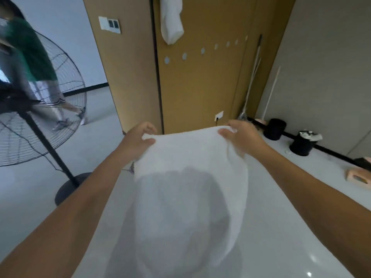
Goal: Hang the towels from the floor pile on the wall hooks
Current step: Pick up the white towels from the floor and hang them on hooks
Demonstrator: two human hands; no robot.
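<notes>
Both hands are clamped on the top edge of a white towel (190,177), the left hand (138,140) pinching one corner and the right hand (239,137) the other. That pulls the cloth wide between them, and it hangs down in front of the person, clear of the pale floor (291,197). Held spread like that and facing the far wooden wall panel (200,93), it looks ready to be lifted to the row of small pale wall hooks (184,56); another white towel (171,19) hangs higher up on the same panel.
</notes>
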